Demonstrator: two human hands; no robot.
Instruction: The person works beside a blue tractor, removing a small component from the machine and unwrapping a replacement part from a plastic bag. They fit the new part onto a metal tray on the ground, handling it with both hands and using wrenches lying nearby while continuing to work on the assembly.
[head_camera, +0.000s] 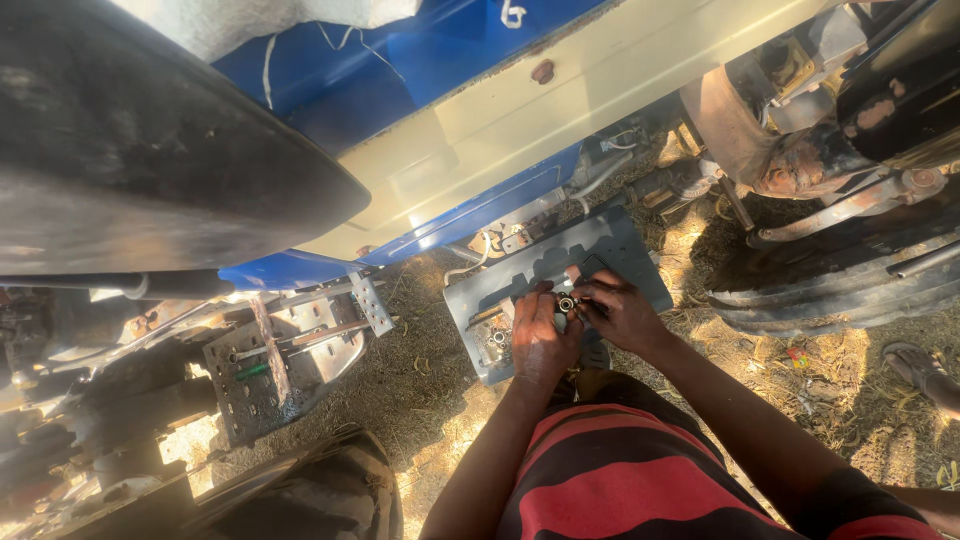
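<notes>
left hand (541, 338): fingers curled around a small round metal bearing (566, 303) | right hand (620, 312): fingers pinching the bearing's other side | bearing: held between both hands, just above grey metal plate (610, 245) on the straw-strewn ground (420, 370)

Hard low sunlight, warm patches on the straw-covered ground (860, 400) at right and bottom left. Deep shadow under the blue vehicle body (400, 80); big black tyre (130, 150) nearly featureless. Glare on the cream panel (560, 100). Grey plate (610, 250) in shade, small parts there hard to resolve. Wide-angle bending at edges; overall focus decent.
</notes>
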